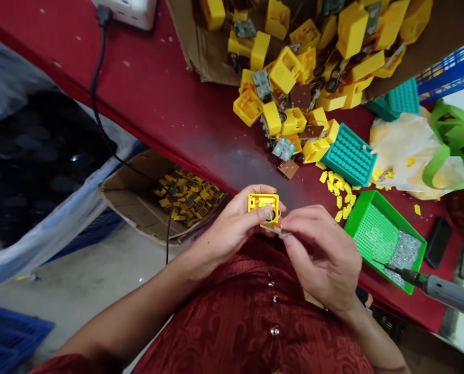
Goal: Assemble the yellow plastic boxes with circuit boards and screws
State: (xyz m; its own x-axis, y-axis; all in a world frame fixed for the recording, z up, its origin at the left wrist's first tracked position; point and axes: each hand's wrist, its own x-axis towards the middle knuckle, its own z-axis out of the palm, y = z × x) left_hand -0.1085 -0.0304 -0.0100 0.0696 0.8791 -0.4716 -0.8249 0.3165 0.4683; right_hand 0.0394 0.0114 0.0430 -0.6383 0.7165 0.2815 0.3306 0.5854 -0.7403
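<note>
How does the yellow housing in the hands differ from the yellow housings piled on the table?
The held yellow housing is alone, gripped by the left hand with the right hand beside it; the piled yellow housings lie loose on the red table, untouched, tilted every way. Both are boxy yellow plastic.

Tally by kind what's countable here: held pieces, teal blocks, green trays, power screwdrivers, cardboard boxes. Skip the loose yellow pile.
Yellow housing, in the left hand: 1
Brown board, pinched by the right hand: 1
Teal blocks: 2
Green tray: 1
Power screwdriver: 1
Cardboard boxes: 2
Total: 8
</note>
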